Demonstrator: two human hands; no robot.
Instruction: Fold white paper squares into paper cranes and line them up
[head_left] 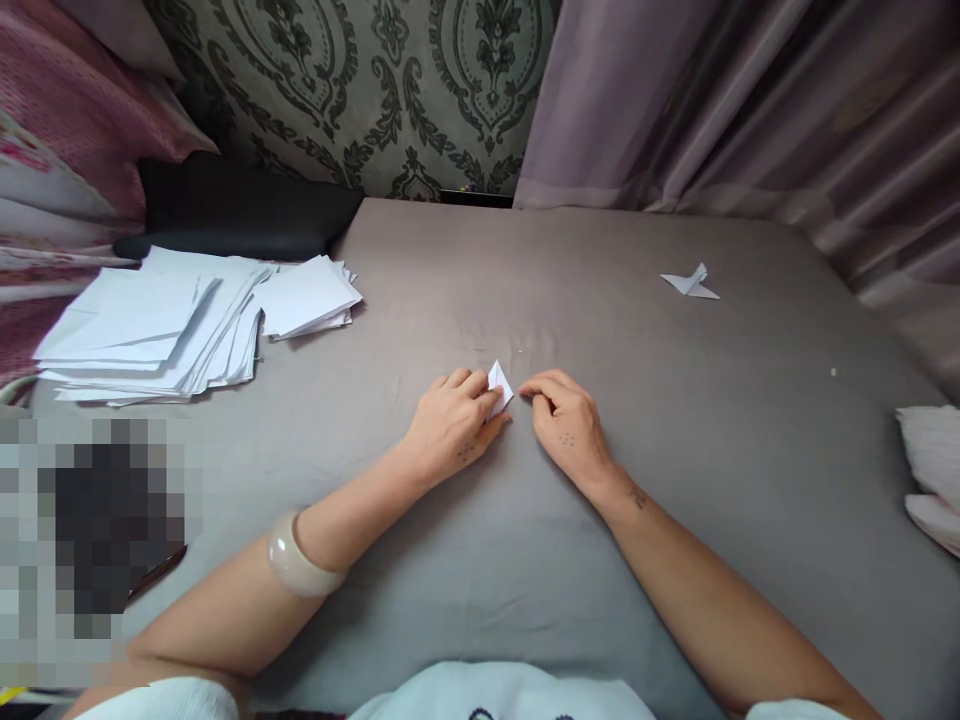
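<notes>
A small piece of folded white paper [498, 377] lies at the middle of the grey-covered surface, its pointed tip facing away from me. My left hand [457, 415] is closed on its left side, with fingers over it and the thumb at its lower edge, hiding part of the folds. Just right of the paper is my right hand [566, 420], fingers curled together and fingertips close to the paper's right corner, a small gap between. Whether anything tiny is pinched in the right fingers cannot be seen. A folded paper bird [691, 283] rests at the far right.
On the left, a large stack of white paper sheets [150, 325] sits beside a smaller stack of cut sheets [309, 297]. Behind them is a black item [247, 205]. White cloth [930, 460] shows at the right edge. Curtains [712, 100] and a patterned wall border the back.
</notes>
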